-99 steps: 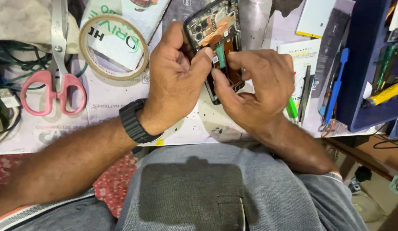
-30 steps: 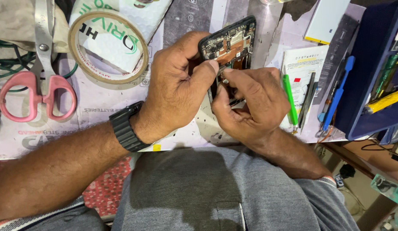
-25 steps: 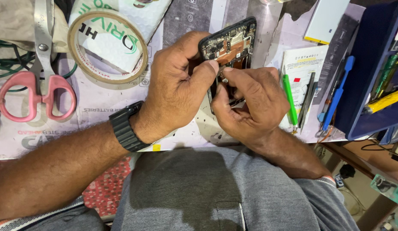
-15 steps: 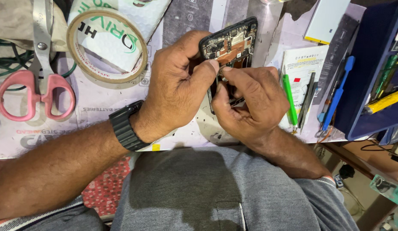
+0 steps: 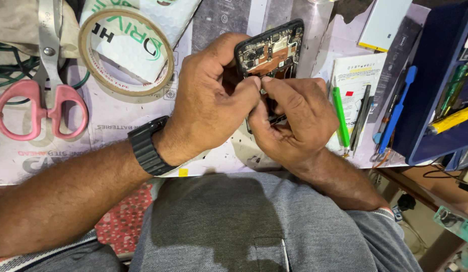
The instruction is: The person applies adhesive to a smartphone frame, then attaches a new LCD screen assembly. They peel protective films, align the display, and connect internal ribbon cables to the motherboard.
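Both hands meet at frame centre over an opened phone (image 5: 272, 50), back cover off, copper-coloured parts and camera modules showing. Left hand (image 5: 211, 103) is curled round the phone's left edge, thumb pressed in toward the middle, fingers hidden behind it. Right hand (image 5: 294, 121) covers the phone's lower half, thumb and forefinger tips pinched tight w/ the left thumb on sth small at the board; can't tell what, too small. Phone sits tilted, top end at 12 o'clock, lower end buried under the hands, above the counter (image 5: 214, 156).

Black wristwatch (image 5: 146, 146) on the left wrist, at 8 o'clock from the hands.

Outward: tape roll (image 5: 126, 50) at 10 o'clock, lying flat on a white packet. Pink-handled scissors (image 5: 40, 95) at 9 o'clock, well apart, blades pointing to 12. At 3 o'clock, just beside the right hand, a green tool (image 5: 340, 115), then dark tweezers (image 5: 361, 118), then a blue pry tool (image 5: 395, 113) further out. Blue tray (image 5: 435, 85) at 2–3 o'clock w/ more tools inside. Grey trousers (image 5: 244, 221) at 6 o'clock.
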